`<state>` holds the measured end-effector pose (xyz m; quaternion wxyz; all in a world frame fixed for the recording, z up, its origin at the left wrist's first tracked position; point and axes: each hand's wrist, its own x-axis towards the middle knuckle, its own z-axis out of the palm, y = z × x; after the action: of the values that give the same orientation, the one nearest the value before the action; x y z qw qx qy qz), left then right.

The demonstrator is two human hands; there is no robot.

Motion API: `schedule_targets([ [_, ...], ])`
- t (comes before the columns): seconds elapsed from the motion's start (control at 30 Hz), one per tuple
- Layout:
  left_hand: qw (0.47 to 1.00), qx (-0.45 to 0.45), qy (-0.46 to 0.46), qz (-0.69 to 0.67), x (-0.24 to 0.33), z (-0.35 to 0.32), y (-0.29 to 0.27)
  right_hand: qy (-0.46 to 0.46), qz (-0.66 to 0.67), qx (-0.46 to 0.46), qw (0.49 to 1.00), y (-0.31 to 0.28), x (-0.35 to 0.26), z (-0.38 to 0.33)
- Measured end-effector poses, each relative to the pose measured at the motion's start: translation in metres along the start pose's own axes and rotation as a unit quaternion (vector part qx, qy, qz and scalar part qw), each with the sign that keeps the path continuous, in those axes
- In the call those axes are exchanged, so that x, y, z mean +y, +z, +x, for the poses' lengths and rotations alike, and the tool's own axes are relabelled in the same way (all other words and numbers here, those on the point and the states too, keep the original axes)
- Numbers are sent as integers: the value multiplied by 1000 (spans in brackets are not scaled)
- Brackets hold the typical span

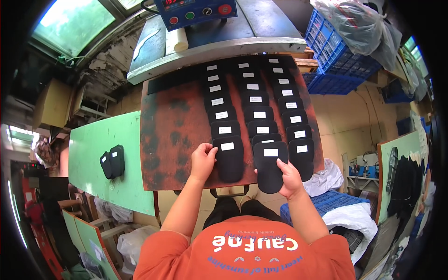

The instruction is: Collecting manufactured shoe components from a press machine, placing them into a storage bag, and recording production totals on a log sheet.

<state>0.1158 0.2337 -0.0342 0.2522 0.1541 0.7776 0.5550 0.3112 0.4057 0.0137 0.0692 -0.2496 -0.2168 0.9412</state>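
R grip (pixel 291 181) holds pad (pixel 268 171) by side, prob. keeping label (pixel 270 152) uncovered; L grip (pixel 203 162) at 2nd pad's (pixel 230 165) edge, pinch unclear.

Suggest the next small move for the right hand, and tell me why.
Probably lower the held black pad onto the near end of the middle column: the right hand has it at that end, white label up, and the column is an overlapping run with labels showing.
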Motion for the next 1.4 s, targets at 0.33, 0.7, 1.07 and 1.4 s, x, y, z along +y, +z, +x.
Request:
schedule_targets([
  [0.33,994,-45,-52,-86,15,-32,9,23,-222,76,972,19,40,10],
  [0.7,971,129,122,157,-9,-9,-99,-192,-393,78,896,70,55,22],
  [1.07,714,214,-153,649,-134,32,-363,-48,-420,-117,899,191,179,121],
  [1.4,949,267,-33,166,-38,9,-332,9,-293,-202,935,227,256,196],
])
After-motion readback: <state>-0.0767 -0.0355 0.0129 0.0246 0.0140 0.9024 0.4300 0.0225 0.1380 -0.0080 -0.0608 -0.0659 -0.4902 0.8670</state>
